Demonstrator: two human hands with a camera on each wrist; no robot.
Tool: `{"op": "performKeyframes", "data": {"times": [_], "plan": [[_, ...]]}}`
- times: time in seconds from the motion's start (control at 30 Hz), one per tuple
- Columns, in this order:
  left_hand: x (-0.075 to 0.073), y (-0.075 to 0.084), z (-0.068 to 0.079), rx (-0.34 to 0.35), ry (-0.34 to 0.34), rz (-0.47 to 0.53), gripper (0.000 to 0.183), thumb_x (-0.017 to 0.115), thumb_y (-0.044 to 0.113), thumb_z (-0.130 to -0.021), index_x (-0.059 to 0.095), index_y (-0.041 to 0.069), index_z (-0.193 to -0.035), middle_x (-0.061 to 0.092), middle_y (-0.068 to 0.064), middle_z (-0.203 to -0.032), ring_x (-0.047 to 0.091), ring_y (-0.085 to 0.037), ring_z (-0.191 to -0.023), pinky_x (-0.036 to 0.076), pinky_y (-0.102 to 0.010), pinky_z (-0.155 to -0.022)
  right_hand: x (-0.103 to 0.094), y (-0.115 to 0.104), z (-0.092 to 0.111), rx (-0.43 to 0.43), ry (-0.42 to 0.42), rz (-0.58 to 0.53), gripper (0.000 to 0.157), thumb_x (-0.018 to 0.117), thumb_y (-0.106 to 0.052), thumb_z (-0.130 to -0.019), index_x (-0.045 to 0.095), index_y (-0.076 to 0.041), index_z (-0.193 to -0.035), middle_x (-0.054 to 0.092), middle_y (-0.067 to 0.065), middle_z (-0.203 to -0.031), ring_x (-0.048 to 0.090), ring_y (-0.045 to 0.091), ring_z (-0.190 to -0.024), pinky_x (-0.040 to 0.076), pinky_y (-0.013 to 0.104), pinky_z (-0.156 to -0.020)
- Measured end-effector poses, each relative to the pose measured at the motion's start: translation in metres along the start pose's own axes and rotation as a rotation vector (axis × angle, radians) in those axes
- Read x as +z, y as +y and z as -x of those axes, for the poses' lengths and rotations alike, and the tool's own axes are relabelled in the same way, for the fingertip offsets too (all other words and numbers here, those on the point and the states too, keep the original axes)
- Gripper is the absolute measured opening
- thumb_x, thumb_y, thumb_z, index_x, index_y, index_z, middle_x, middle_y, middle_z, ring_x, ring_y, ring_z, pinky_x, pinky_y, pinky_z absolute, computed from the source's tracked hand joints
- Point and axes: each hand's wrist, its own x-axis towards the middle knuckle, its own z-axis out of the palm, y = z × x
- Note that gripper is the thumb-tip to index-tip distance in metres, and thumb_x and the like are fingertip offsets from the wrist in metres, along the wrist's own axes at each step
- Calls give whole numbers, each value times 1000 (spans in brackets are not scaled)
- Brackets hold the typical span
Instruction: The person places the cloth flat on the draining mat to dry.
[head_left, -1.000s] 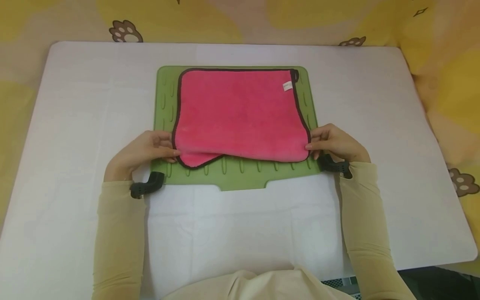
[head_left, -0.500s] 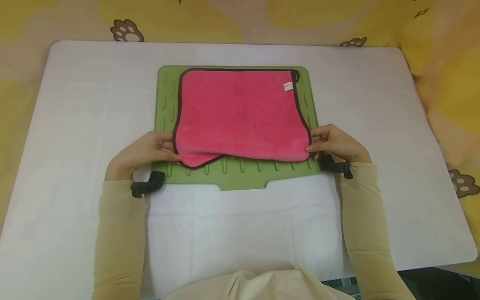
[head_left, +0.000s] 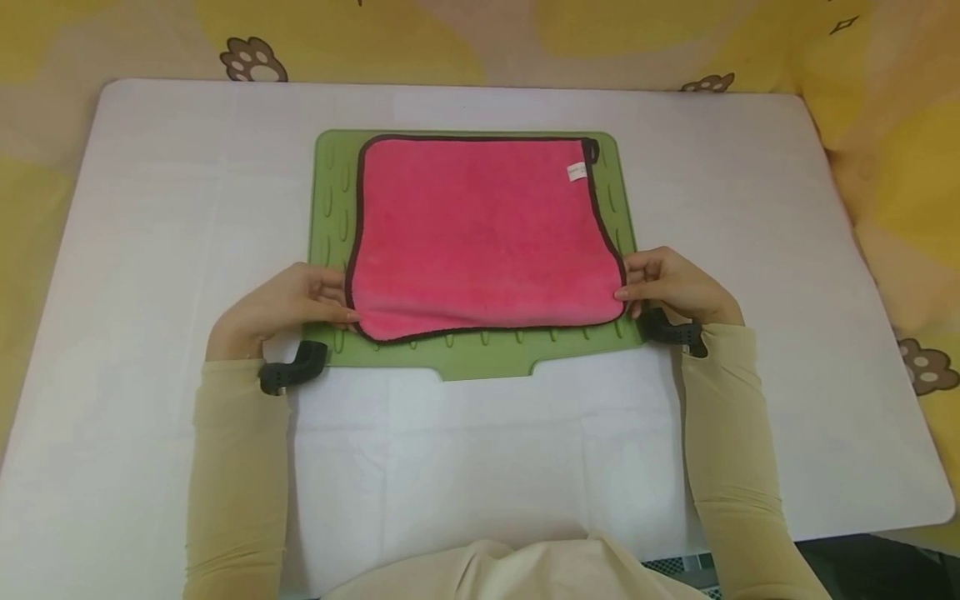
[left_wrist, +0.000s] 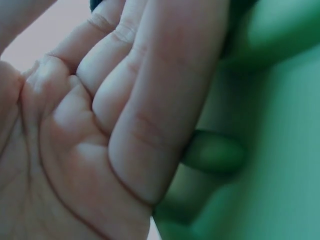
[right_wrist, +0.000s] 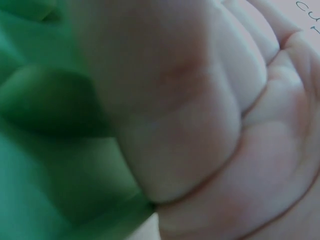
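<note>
A pink towel (head_left: 480, 225) with a dark edging and a small white tag lies spread over a green ridged mat (head_left: 442, 358). At the towel's near left corner, my left hand (head_left: 281, 304) pinches the edge between thumb and fingers. My right hand (head_left: 675, 283) pinches the near right corner the same way. Close up in the left wrist view, curled fingers (left_wrist: 160, 100) stand beside the green mat (left_wrist: 280, 150). The right wrist view likewise has bent fingers (right_wrist: 170, 110) against the green mat (right_wrist: 45, 165); the towel itself is hidden in both wrist views.
Under the mat is a white-covered table (head_left: 480, 450). Yellow patterned fabric (head_left: 480, 42) with paw prints hangs along its back and right side. A black wrist mount (head_left: 296, 367) sits on the left wrist, another wrist mount (head_left: 675, 333) on the right.
The towel's near edge, folded under before, has come down toward me and now lies nearly straight. Both hands have kept their hold at the corners, shifting only slightly.
</note>
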Motion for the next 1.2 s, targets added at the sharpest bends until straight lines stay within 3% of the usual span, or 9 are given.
{"op": "performKeyframes", "data": {"times": [0.23,0.43,0.53,0.83,1.2], "plan": [[0,-1,0,22,-23,20,28,63,-1,-87,56,-16,-110,71,-9,-88,69,-16,-75,55,-26,-71,1,0,0,-7,-20,11,16,58,12,-86,67,-2,-88,68,5,-74,62,12,-61,54,26,-55],[1,1,-1,-13,-5,-13,19,64,7,-89,55,-10,-94,70,-11,-79,67,-19,-69,55,-26,-66,0,1,0,-9,-30,60,13,58,11,-86,64,0,-83,67,5,-71,62,13,-60,55,28,-57],[0,-1,-2,-16,-11,4,20,64,6,-89,54,-10,-95,70,-11,-79,68,-20,-69,55,-26,-66,1,1,-1,-9,-36,100,6,60,10,-86,60,5,-83,67,6,-72,63,14,-62,56,29,-58],[-2,0,1,-42,-6,34,34,65,6,-88,51,-14,-112,70,-11,-81,68,-21,-68,55,-26,-66,2,-3,-4,4,-86,234,38,63,8,-84,31,2,-65,62,10,-60,67,18,-62,56,32,-58],[-1,1,0,-49,-42,42,29,64,2,-88,50,-15,-107,70,-13,-83,69,-20,-69,56,-29,-65,-1,-4,0,8,-23,224,20,59,9,-86,45,8,-71,68,8,-71,67,17,-63,56,31,-57]]}}
